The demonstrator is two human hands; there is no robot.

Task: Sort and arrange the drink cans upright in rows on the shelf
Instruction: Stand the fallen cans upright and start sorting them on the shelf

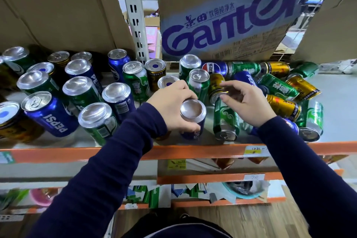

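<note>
My left hand [170,106] grips a blue Pepsi can [193,120], standing upside down near the front edge of the shelf [193,149]. My right hand [245,102] hovers over a green can [225,120] lying on its side, fingers loosely curled and touching its upper end, holding nothing. To the left, several blue, green and gold cans [85,91] stand upright in rough rows. On the right, a heap of green, gold and blue cans [280,91] lies tipped over.
A Ganten cardboard box [222,31] stands at the back of the shelf, with a plain carton [58,6] to its left and a white slotted upright [135,25] between them. Orange-edged lower shelves [212,178] with price tags sit below. Bare shelf surface lies far right.
</note>
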